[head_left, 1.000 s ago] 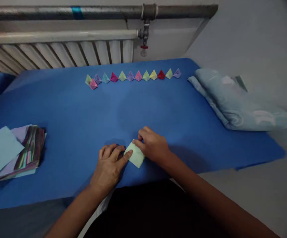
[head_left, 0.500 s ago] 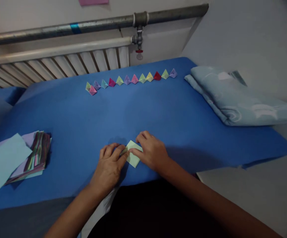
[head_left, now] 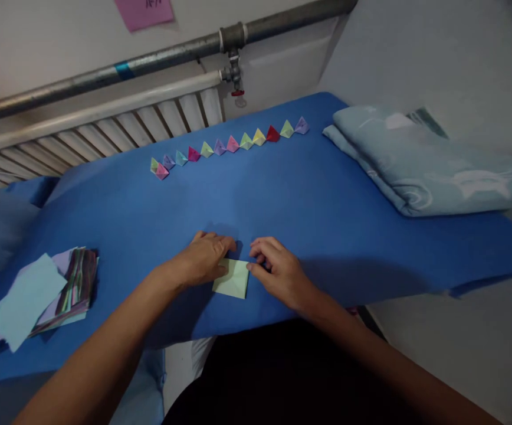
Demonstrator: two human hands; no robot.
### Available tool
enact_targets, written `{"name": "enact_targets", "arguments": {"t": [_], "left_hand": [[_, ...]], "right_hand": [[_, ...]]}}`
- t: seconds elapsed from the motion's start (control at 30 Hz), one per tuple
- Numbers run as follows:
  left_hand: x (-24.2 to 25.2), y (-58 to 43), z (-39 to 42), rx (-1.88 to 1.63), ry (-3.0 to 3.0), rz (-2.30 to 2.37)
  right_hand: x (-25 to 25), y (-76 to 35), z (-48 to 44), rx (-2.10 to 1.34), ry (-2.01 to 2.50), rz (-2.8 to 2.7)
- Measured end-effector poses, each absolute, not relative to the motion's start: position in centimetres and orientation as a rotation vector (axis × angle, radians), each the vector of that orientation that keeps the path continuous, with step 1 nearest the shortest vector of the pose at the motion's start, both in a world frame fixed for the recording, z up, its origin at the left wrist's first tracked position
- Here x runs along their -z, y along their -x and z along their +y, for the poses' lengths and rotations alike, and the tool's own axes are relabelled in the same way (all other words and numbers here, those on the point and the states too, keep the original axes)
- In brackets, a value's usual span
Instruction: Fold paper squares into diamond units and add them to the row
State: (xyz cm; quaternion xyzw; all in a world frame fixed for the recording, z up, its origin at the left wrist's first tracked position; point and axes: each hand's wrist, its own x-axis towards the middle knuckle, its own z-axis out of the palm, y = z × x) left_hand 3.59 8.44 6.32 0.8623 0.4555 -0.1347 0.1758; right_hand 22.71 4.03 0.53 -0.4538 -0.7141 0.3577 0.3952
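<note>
A pale green square of folded paper lies on the blue sheet near the front edge, its sides roughly level with that edge. My left hand is closed on its upper left corner, back of the hand up, thumb over the paper and fingers bent beyond it. At the upper right corner, my right hand has its thumb tip on the paper, with the other fingers curled just above. The fingertips' undersides are hidden.
A row of small folded paper shapes in several colours runs along the back. Left is a stack of coloured paper with loose light blue sheets. A folded blanket lies right. A radiator and pipe line the wall.
The green paper has turned from a diamond to a square-on position. My left hand has moved up to its top left corner, and my right thumb has shifted from its middle to its corner.
</note>
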Motion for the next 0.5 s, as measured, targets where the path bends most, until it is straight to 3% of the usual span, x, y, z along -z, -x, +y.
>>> {"name": "enact_targets", "arguments": {"t": [0.13,0.3,0.37,0.5], "left_hand": [[-6.7,-3.7,8.7,0.481,-2.208,1.427],[-6.3,-2.9,7.4,0.357,-2.088,1.523],[-5.9,-2.2,6.3,0.216,-1.944,1.565],[-4.9,-1.3,4.2,-0.469,-1.275,1.485]], "right_hand": [[-0.4,-23.0,4.3,-0.938,1.13,-1.748],[-0.7,-23.1,4.2,-0.989,1.097,-1.667],[-0.9,-23.3,3.9,-1.043,1.125,-1.595],[-1.5,-23.3,3.2,-1.283,1.22,-1.435]]}}
